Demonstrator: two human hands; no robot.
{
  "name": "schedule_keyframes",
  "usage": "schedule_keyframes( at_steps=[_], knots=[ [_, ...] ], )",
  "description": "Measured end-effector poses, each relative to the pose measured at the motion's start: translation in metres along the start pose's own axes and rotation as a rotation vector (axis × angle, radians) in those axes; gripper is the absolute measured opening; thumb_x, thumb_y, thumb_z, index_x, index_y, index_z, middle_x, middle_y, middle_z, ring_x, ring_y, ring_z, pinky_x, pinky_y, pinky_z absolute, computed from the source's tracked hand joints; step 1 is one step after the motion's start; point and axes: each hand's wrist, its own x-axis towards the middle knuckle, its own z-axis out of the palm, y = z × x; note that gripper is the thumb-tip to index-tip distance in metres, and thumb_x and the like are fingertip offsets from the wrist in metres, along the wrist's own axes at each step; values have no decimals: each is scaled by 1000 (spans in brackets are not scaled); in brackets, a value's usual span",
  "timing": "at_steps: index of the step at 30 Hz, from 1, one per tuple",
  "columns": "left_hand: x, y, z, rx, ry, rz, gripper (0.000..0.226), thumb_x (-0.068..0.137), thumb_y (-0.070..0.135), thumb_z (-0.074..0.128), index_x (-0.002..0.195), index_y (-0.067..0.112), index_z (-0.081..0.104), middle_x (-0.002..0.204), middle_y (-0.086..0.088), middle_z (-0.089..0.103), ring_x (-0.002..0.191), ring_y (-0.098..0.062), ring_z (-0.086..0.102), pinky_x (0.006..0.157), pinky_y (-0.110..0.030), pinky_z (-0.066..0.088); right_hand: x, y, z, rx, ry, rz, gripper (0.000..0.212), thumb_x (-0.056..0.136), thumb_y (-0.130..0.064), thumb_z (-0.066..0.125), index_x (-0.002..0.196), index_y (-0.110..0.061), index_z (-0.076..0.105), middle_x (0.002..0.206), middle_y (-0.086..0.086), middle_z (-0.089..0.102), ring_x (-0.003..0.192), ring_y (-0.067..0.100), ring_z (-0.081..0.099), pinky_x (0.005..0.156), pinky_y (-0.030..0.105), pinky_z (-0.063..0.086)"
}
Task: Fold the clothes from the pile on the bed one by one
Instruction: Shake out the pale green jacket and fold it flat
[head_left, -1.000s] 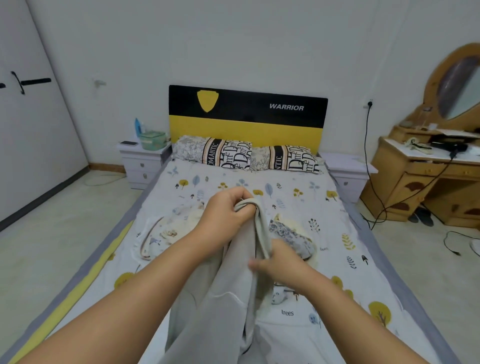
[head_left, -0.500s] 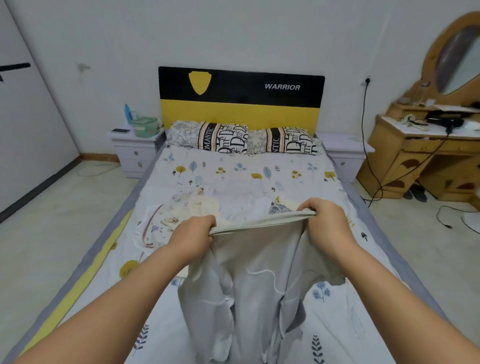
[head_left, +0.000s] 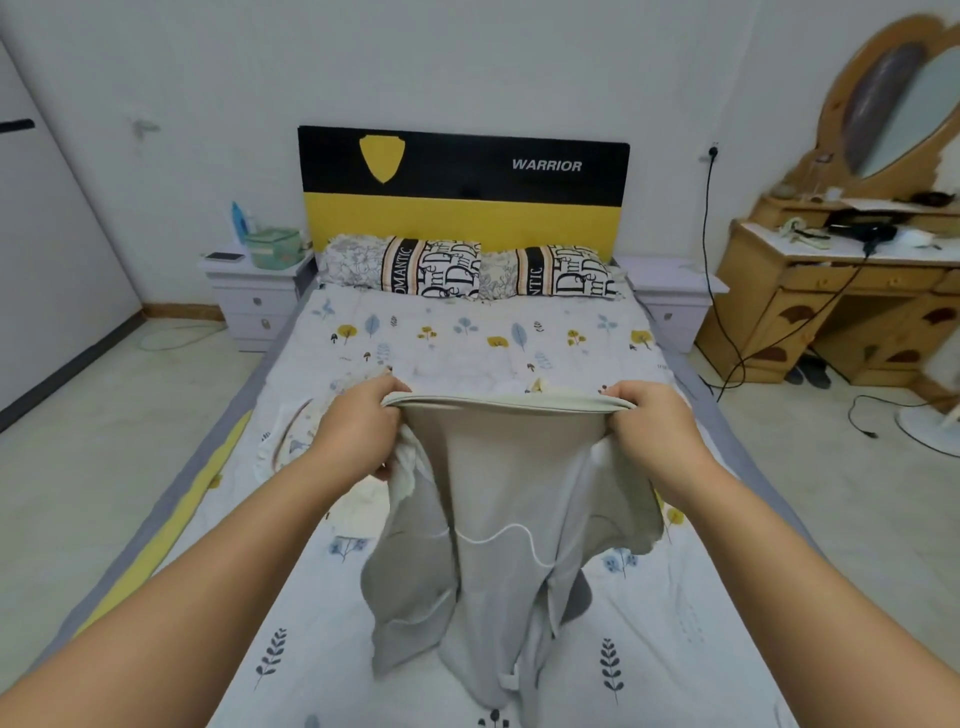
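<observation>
Both grips closed on the waistband, left hand (head_left: 358, 431) and right hand (head_left: 657, 428) at either end, grey trousers (head_left: 498, 545) hanging limp below onto the bed (head_left: 467, 338); soft, light, best held at waistband corners.

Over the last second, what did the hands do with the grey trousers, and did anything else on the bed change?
The right hand left its lower hold and took the waistband; both hands spread apart, the left hand gripping the other end, stretching the grey trousers open. The clothes pile and pillows stayed put.
</observation>
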Motion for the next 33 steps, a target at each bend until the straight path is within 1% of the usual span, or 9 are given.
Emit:
schedule_keyframes(
  at_steps=[6, 10, 15, 18, 23, 25, 28, 30, 33],
  knots=[
    [-43, 35, -4, -476, 4, 7, 39, 84, -14, 35, 75, 13, 62, 61, -6, 52, 37, -7, 47, 34, -15, 37, -32, 0, -44, 357, -242, 128, 22, 80, 10, 54, 77, -9, 64, 74, 10, 61, 64, 20, 55, 57, 27, 45],
    [-75, 62, -3, -715, -53, 58, 29, 88, -15, 42, 80, 8, 60, 75, -6, 62, 59, -5, 65, 52, -14, 53, -52, 0, -76, 580, -391, 151, 33, 80, 13, 42, 61, -8, 58, 62, 8, 52, 55, 18, 50, 53, 25, 42],
    [-109, 83, -1, -519, 15, 195, 39, 77, -23, 50, 85, 14, 61, 82, -5, 64, 76, -14, 60, 73, -20, 53, -77, 1, -109, 686, -503, 24, 49, 61, 24, 22, 81, 8, 63, 65, 10, 58, 62, 17, 55, 58, 20, 46],
    [-126, 92, 0, -255, 128, 298, 39, 78, -13, 62, 87, 24, 61, 83, 4, 64, 76, -10, 58, 75, -22, 48, -91, 3, -119, 480, -396, -131, 51, 64, 30, 32, 80, -2, 69, 68, 8, 67, 65, 14, 62, 59, 20, 51],
    [-153, 105, -2, -58, 308, 390, 44, 78, -15, 58, 74, 29, 64, 75, 9, 64, 62, 4, 59, 59, -10, 50, -110, 2, -129, 250, -174, -257, 7, 77, 4, 66, 82, 2, 71, 76, 18, 69, 67, 17, 61, 67, 31, 53],
    [-166, 108, -7, -73, 322, 402, 44, 79, -15, 56, 71, 28, 64, 65, 7, 61, 50, 1, 56, 52, -13, 50, -115, 1, -135, 175, -98, -314, 16, 81, -7, 67, 84, 9, 67, 76, 26, 64, 64, 23, 53, 65, 35, 46],
    [-182, 116, -14, 44, 362, 466, 9, 84, 10, 65, 77, 14, 68, 67, -9, 61, 59, -6, 48, 56, -24, 38, -124, -6, -146, 129, 27, -426, 21, 86, -18, 63, 77, 1, 68, 80, 25, 66, 68, 27, 53, 67, 34, 41],
    [-192, 123, -20, 19, 363, 494, 19, 85, 24, 66, 78, 6, 69, 77, -21, 64, 68, -13, 49, 60, -33, 40, -130, -15, -155, 168, 75, -488, 26, 89, -22, 59, 76, 0, 66, 75, 22, 64, 68, 21, 51, 64, 31, 38],
    [-200, 137, -31, -60, 399, 543, 18, 85, 29, 64, 72, 19, 70, 74, -14, 68, 68, -12, 54, 63, -34, 46, -137, -30, -165, 265, 127, -573, 31, 93, -24, 55, 74, 0, 61, 63, 8, 56, 61, 11, 47, 54, 26, 35]
  ],
)
